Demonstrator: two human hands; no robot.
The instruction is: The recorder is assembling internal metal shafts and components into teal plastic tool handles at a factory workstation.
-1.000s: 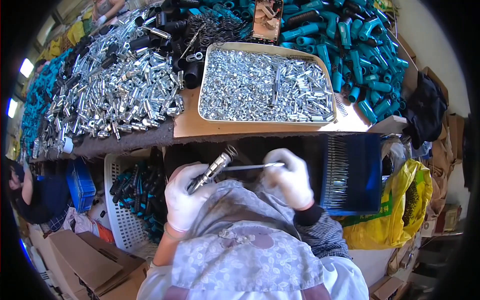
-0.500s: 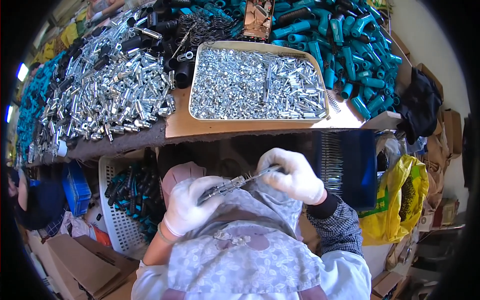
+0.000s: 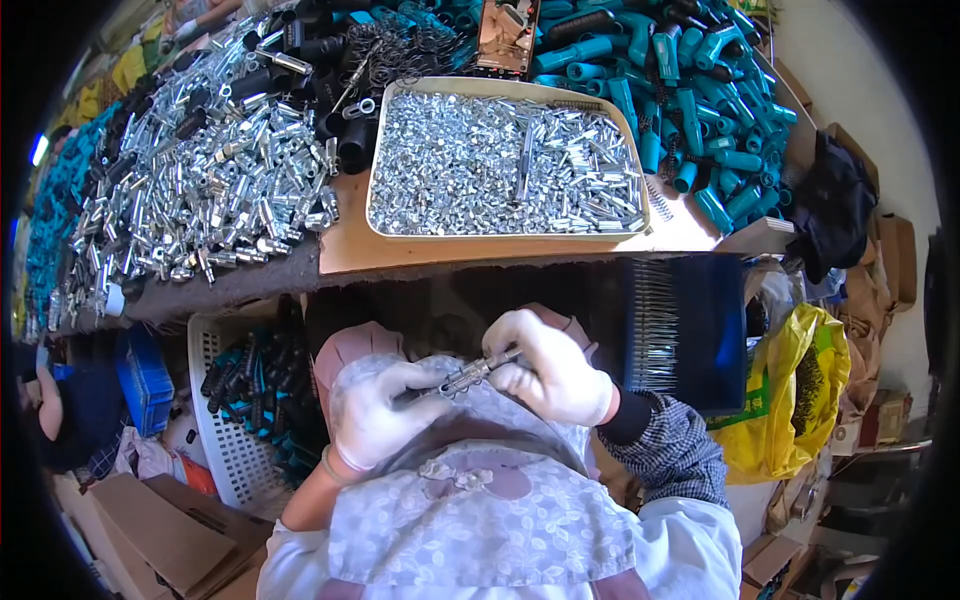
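Note:
Above my lap, my left hand (image 3: pixel 383 412), in a white glove, is closed around a silvery cylindrical metal fitting (image 3: pixel 466 377). The fitting slants up to the right, out past thumb and fingers. At its far end is my right hand (image 3: pixel 548 372), also white-gloved, its fingers curled round a thin metal piece (image 3: pixel 506 357). That piece meets the end of the fitting; its exact kind is mostly hidden by the fingers. Beyond both hands on the bench stands a cream tray (image 3: pixel 500 236) filled with small silvery metal parts.
Heaped metal fittings (image 3: pixel 230 180) cover the bench's left, teal handles (image 3: pixel 690 110) its right. A phone (image 3: pixel 507 38) stands behind the tray. Below are a white basket (image 3: pixel 215 420) of dark parts, a blue bin (image 3: pixel 705 340) with thin metal rods, and a yellow bag (image 3: pixel 790 400).
My right hand has come left and down, nearer my left hand, its fingers now curled at the fitting's end. The thin metal piece shows less. The whole view has shifted slightly.

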